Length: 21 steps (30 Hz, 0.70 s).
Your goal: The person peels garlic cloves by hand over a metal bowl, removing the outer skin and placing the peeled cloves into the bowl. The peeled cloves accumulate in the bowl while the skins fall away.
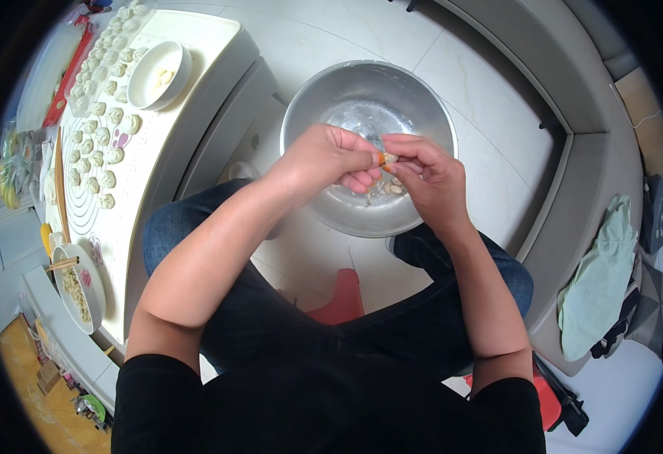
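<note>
My left hand point(325, 162) and my right hand point(436, 179) meet over a large stainless steel basin point(331, 218). Between their fingertips is a small pale garlic clove point(390, 159), gripped by both hands. Orange-coloured nails show on the thumbs. Beneath the hands, loose garlic cloves and bits of skin point(392, 186) lie on the basin's bottom, partly hidden by my fingers. At the left, a white bowl point(141, 91) on the table holds several peeled cloves point(164, 78).
Rows of pleated buns point(102, 135) rest on the white mat-covered table point(195, 34), beside a wooden rolling pin point(59, 176). Nearer me is a bowl point(97, 284) of chopped filling with chopsticks point(63, 263). A grey sofa point(558, 198) bounds the right; a red stool point(340, 298) shows between my legs.
</note>
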Tool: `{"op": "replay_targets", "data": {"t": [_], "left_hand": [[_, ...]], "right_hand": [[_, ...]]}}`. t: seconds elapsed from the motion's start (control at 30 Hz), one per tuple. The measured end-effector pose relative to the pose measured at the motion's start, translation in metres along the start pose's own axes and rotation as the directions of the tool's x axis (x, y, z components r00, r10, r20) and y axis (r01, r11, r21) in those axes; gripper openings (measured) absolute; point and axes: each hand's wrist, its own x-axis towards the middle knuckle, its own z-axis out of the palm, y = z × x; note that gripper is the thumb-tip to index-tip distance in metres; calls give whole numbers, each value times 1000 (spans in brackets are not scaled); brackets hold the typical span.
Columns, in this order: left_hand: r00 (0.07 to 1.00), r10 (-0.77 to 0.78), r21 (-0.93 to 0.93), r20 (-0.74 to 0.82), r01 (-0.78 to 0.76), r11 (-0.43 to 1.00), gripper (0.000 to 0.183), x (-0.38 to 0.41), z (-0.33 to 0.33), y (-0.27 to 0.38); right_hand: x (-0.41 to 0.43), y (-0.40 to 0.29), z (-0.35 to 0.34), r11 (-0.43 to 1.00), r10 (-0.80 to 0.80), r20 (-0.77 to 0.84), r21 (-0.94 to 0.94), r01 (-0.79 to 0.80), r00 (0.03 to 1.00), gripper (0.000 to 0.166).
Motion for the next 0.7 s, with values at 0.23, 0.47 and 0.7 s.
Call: {"op": "replay_targets", "data": {"t": [0.23,0.47,0.7], "left_hand": [[999,9,42,-53,-6,999,12,1,3,-3],[999,-10,-4,-32,10,1000,13,2,2,-3],[995,4,-86,98,5,996,15,4,-5,-4]], "right_hand": [[-3,-5,2,992,-44,26,-113,46,999,23],[-1,-9,4,975,146,-4,172,-143,989,21],[0,-6,-4,994,96,28,45,-97,995,23]]}}
